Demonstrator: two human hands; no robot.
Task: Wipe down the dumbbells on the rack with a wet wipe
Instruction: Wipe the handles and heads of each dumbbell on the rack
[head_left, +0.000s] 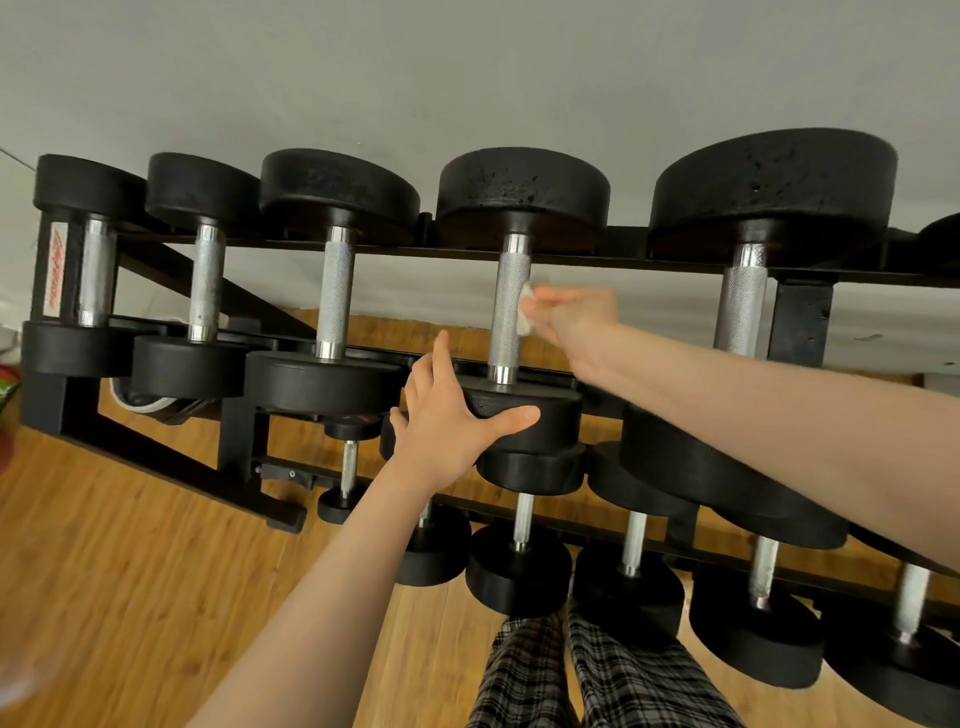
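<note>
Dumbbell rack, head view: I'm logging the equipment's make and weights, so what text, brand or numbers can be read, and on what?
Red script on the white label on the rack upright at far left: too blurred to read.
Dumbbells: no weight numbers or markings visible.

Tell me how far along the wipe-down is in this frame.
Done: nothing can be confirmed; no dumbbell shows visible wetness. In hand: the right hand pinches the wet wipe against the knurled grip of the fourth top-row dumbbell, while the left hand steadies its near head. Left: at least that dumbbell's heads; the state of the neighbouring dumbbells and the lower row cannot be judged.
</note>
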